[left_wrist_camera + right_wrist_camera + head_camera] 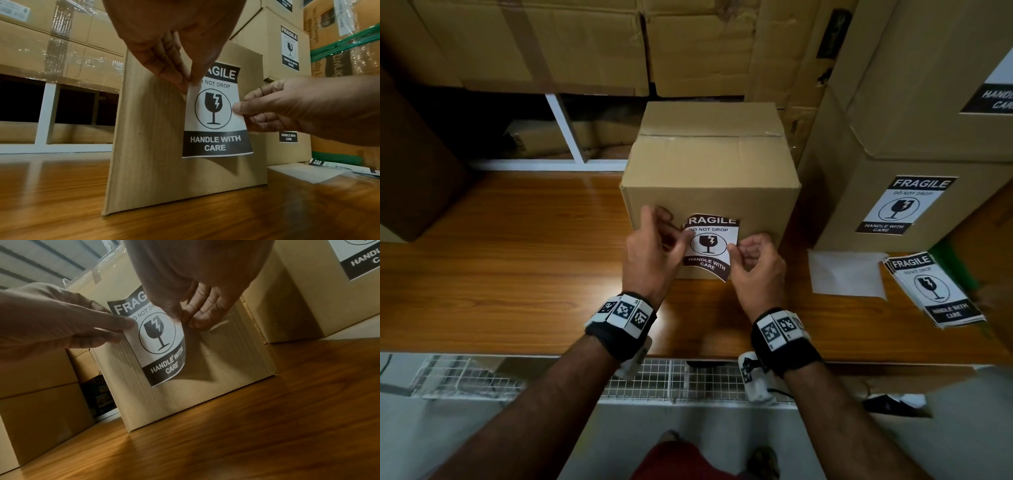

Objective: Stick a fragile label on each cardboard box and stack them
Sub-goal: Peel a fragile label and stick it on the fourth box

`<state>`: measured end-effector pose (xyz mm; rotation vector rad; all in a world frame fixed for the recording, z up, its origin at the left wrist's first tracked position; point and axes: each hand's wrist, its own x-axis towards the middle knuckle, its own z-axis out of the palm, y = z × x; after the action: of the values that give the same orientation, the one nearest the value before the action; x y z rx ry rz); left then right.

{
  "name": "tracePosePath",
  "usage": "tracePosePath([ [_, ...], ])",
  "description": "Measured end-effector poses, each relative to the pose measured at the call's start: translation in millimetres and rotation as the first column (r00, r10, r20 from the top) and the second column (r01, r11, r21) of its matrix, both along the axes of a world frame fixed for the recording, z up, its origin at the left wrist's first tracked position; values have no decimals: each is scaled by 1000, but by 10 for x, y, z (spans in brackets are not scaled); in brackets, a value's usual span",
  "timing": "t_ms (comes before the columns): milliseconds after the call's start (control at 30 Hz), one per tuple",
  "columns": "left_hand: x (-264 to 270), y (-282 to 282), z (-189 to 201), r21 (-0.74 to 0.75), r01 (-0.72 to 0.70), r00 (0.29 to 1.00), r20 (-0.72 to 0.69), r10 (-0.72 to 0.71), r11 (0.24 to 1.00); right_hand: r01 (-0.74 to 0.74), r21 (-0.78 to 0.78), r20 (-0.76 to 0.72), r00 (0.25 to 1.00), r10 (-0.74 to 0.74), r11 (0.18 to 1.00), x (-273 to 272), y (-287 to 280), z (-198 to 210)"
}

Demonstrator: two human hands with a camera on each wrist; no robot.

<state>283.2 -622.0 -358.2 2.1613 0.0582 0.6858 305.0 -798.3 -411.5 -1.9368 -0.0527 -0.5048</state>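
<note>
Cardboard box [710,171] on glossy wooden table [517,267], stacked cartons [585,44] behind

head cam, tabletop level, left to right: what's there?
Dark brown box → left hand → fragile label on the cardboard box → right hand → white backing sheet → stack of spare labels.

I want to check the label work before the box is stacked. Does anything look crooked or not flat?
Yes. The fragile label on the front of the cardboard box is not flat: its lower part curls away from the cardboard and sits slightly tilted. The left hand and right hand each pinch a side edge.
</note>
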Motion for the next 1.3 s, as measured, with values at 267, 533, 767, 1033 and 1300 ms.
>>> tracePosePath([
  [267,0,-18,-56,0,-282,959,-14,282,960,59,-29,15,998,-59,998,19,20,-22],
  [533,98,93,-188,-111,-384,918,-149,367,917,119,-177,-23,992,-125,977,40,58,50],
  [767,111,115,-264,-252,-277,955,-181,236,927,295,-186,-89,945,-315,937,26,-132,-40],
  [1033,50,145,-137,-119,-253,958,-169,232,960,172,-184,28,985,-170,968,73,-347,118],
  [1300,-272,191,545,38,-126,987,-98,129,991,52,-264,143,990,-14,963,-199,-769,845],
])
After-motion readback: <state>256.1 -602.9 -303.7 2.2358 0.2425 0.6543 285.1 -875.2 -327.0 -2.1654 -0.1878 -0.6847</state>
